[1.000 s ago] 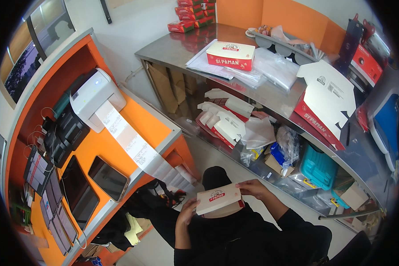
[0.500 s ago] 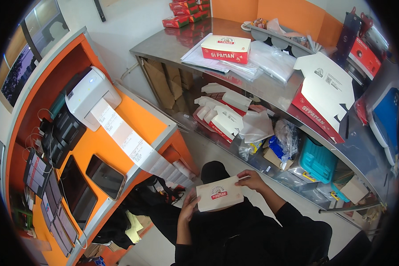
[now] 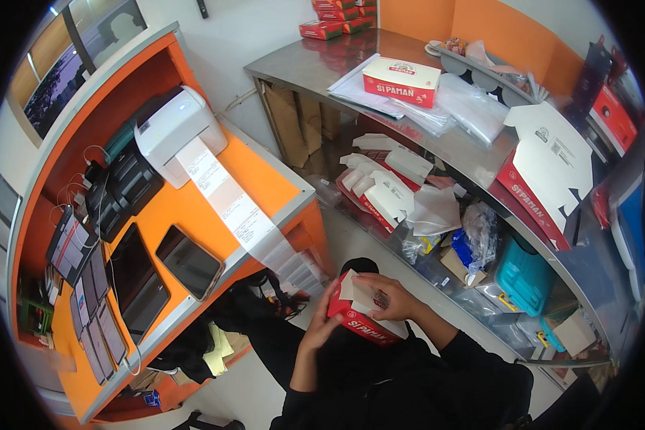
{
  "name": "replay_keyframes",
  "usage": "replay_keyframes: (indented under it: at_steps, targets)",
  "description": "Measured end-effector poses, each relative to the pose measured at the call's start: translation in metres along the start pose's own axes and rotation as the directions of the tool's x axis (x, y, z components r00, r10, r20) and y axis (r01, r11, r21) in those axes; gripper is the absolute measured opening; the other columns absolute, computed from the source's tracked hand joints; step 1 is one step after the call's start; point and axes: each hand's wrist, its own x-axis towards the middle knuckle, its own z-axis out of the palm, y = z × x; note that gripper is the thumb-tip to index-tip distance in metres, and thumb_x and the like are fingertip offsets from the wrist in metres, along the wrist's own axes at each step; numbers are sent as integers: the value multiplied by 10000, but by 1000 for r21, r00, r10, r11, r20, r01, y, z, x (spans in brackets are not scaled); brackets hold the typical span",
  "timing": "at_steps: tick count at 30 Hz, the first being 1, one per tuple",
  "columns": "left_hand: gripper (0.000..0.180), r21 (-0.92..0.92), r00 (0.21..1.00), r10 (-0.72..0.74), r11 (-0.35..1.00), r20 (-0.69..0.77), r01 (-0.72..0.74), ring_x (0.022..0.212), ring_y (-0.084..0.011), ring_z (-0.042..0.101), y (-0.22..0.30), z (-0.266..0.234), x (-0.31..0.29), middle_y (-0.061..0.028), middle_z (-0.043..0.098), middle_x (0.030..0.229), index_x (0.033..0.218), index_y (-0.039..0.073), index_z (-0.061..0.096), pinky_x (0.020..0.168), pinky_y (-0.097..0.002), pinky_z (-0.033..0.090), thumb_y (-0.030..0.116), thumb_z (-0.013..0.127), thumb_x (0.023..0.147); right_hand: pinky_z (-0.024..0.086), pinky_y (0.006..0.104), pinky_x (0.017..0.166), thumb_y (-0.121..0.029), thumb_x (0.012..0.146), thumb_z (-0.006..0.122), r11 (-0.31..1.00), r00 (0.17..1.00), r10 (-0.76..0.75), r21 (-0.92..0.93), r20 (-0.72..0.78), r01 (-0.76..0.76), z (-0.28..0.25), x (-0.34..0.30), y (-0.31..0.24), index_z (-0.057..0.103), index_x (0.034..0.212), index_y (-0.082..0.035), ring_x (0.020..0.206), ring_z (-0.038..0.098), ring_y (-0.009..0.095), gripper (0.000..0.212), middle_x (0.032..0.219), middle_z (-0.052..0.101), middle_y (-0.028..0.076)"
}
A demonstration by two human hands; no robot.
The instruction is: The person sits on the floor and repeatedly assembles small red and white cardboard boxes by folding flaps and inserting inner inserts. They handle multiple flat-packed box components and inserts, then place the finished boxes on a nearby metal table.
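Note:
Over my lap I hold a small red and white cardboard food box (image 3: 369, 327), tilted so that its red side shows. My left hand (image 3: 320, 321) grips its left end, fingers along the edge. Across the top, my right hand (image 3: 395, 301) is closed on a white flap (image 3: 365, 295), with fingers bent over it. Part of the lid and the far side are hidden behind the right hand. Both forearms come up in black sleeves.
On the steel counter stand a closed box (image 3: 401, 82) and a larger box with its lid up (image 3: 548, 161). Flattened boxes (image 3: 379, 186) and a teal container (image 3: 525, 276) fill the shelf below. At left, a label printer (image 3: 179, 132) trails a paper strip (image 3: 236, 208) past several phones.
The box has turned from white lid up to red side showing. My right hand has moved from its right corner onto the top flap. The whole view has shifted slightly.

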Motion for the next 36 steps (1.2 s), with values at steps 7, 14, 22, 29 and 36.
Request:
replay_keyframes:
  at_steps: [7, 14, 22, 29, 36]
  targets:
    - [677, -35, 964, 68, 996, -257, -80, 1174, -204, 468, -15, 13, -15, -113, 467, 1276, 1304, 34, 418, 1003, -324, 360, 297, 721, 758, 360, 401, 1027, -463, 789, 594, 971, 996, -88, 224, 1, 86, 19, 6, 3, 388, 1374, -56, 1279, 415, 324, 742, 1405, 393, 184]
    - [650, -34, 956, 100, 993, -274, -114, 1160, -209, 481, -12, 7, -25, -120, 475, 1266, 1273, 15, 448, 993, -335, 371, 306, 712, 755, 294, 391, 1070, -422, 857, 531, 949, 995, -94, 301, -19, 95, 27, 6, 1, 381, 1378, -43, 1332, 339, 310, 662, 1415, 382, 183]
    - [745, 124, 952, 91, 991, -294, -57, 1223, -238, 420, -11, 10, -27, -158, 371, 1348, 1396, 57, 291, 1004, -344, 357, 424, 600, 827, 338, 380, 1039, -378, 842, 568, 978, 999, -44, 207, 27, 38, 43, 2, 3, 323, 1417, -77, 1321, 340, 317, 694, 1441, 308, 185]
    - [701, -494, 762, -296, 869, -577, -37, 1194, -232, 467, -42, -8, -68, -147, 462, 1297, 1392, 79, 318, 1004, -377, 373, 555, 426, 889, 304, 393, 1051, -383, 916, 504, 973, 960, 96, 178, 263, -146, 69, -5, -1, 330, 1421, -127, 1317, 313, 362, 593, 1411, 311, 240]
    - [734, -65, 74, -51, 976, -996, -209, 1238, -314, 389, -24, -126, -79, -143, 337, 1349, 1281, 140, 233, 964, -571, 362, 503, 654, 801, 429, 324, 918, -352, 951, 477, 910, 934, 320, 221, 159, -350, 59, -24, 35, 587, 1198, -76, 1036, 587, 240, 386, 1133, 610, 135]
